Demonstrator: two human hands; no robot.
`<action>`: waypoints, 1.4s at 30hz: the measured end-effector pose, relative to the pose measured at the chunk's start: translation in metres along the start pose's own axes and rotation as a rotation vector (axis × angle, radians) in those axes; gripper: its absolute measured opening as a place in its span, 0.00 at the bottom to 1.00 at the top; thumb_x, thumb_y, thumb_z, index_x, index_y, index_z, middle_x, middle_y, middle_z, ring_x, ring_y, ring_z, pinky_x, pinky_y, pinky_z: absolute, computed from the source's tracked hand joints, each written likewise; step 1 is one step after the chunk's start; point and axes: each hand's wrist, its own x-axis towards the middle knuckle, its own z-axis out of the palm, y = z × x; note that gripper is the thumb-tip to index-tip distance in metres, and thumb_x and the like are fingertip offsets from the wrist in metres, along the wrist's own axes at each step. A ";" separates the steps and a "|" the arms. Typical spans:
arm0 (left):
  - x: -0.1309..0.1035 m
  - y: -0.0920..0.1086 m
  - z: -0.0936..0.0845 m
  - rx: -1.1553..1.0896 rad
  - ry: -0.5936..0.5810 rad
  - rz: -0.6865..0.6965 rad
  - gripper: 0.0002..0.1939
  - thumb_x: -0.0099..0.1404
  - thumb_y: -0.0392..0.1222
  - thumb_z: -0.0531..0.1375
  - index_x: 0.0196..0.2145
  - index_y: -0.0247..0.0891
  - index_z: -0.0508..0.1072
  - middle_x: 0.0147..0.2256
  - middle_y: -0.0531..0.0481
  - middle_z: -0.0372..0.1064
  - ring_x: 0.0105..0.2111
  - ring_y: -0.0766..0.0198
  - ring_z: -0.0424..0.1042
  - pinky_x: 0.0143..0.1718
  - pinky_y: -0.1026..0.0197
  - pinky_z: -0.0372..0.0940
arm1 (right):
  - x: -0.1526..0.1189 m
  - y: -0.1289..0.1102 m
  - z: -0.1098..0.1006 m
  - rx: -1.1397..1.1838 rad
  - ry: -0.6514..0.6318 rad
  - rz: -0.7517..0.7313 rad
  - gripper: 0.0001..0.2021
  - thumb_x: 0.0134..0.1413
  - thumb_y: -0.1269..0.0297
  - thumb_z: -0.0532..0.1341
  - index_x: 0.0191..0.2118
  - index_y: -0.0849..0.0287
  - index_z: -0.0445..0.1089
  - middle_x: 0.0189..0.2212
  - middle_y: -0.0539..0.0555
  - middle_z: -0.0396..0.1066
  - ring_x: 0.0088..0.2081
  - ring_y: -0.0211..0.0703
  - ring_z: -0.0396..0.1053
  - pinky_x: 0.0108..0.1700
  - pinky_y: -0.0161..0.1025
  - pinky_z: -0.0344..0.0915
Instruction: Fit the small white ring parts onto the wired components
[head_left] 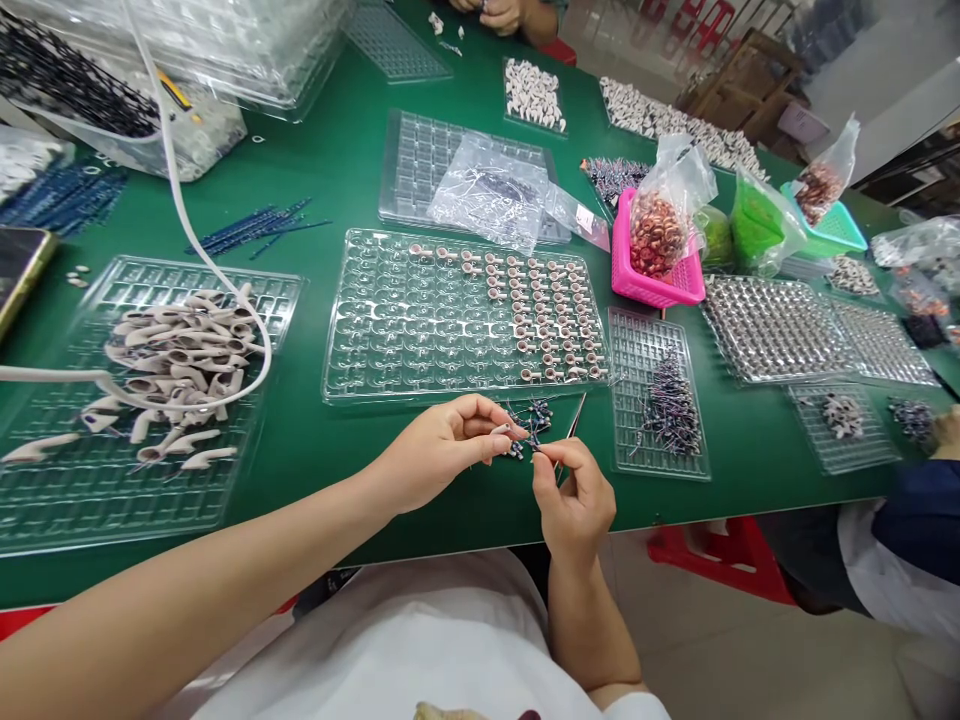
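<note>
My left hand (454, 445) is closed, thumb and fingers pinching a small pale earbud shell (500, 430). Close beside it, my right hand (576, 495) is also closed, with tweezers (577, 415) slanting up out of it. Its fingertips meet at a small dark wired part near the shell; whether they grip it I cannot tell. Below the hands' reach on the green table lie several dark wired parts (538, 410). Just beyond sits a clear moulded tray (405, 330), its right side filled with rows of pale earbud shells (551, 320).
At left, a heap of pale shells (187, 350) lies on a clear tray, crossed by a white cable (171, 165). A tray of wired parts (667, 410) and a pink basket (660, 285) stand at right. Other people sit at the far side and right edge.
</note>
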 end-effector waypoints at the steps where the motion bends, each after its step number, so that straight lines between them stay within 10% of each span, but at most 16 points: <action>1: 0.000 0.001 0.000 0.016 0.003 0.007 0.10 0.62 0.44 0.64 0.38 0.37 0.70 0.44 0.45 0.77 0.41 0.60 0.76 0.37 0.61 0.68 | 0.000 0.000 0.000 -0.002 0.000 0.003 0.04 0.57 0.71 0.62 0.37 0.55 0.71 0.29 0.49 0.71 0.31 0.38 0.69 0.32 0.37 0.67; 26: 0.001 -0.002 -0.001 0.167 0.081 0.075 0.09 0.62 0.44 0.63 0.39 0.38 0.74 0.43 0.48 0.77 0.39 0.61 0.75 0.43 0.60 0.70 | 0.000 0.001 0.000 -0.055 0.019 -0.219 0.13 0.53 0.76 0.64 0.42 0.52 0.69 0.31 0.50 0.73 0.33 0.41 0.71 0.36 0.43 0.70; 42: 0.000 0.005 0.002 0.099 0.053 0.024 0.07 0.62 0.40 0.64 0.37 0.36 0.73 0.43 0.47 0.77 0.35 0.64 0.74 0.38 0.62 0.71 | -0.001 0.002 -0.001 -0.049 -0.013 -0.116 0.07 0.57 0.71 0.62 0.40 0.53 0.69 0.30 0.50 0.72 0.33 0.40 0.71 0.30 0.39 0.68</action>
